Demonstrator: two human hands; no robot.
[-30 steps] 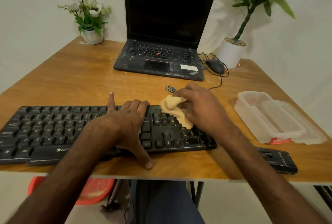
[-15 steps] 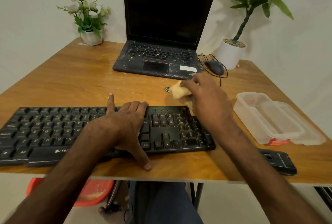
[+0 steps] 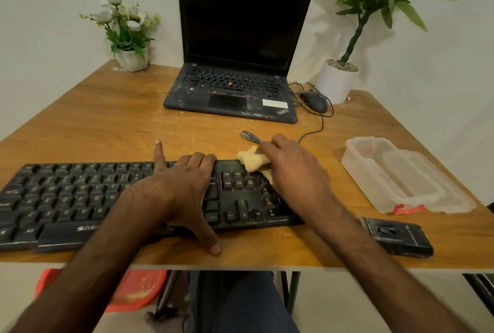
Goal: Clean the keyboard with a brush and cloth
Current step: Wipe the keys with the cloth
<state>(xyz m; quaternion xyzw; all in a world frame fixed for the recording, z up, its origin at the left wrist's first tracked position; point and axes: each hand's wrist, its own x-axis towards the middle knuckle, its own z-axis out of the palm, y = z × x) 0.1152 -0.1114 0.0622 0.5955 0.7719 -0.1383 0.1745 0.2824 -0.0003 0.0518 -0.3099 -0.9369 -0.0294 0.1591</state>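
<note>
The right grip (image 3: pixel 294 172) grasps the tan cloth (image 3: pixel 251 161) at the far right edge of the keyboard (image 3: pixel 66 193); the left grip (image 3: pixel 181 188) clasps its middle.

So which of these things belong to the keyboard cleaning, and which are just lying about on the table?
Job in hand: keyboard; cloth held in the right hand; left hand holding the keyboard; small dark tool by the cloth, probably the brush.

Lying about: laptop; mouse; clear container; black case; flower pot; potted plant.
</note>
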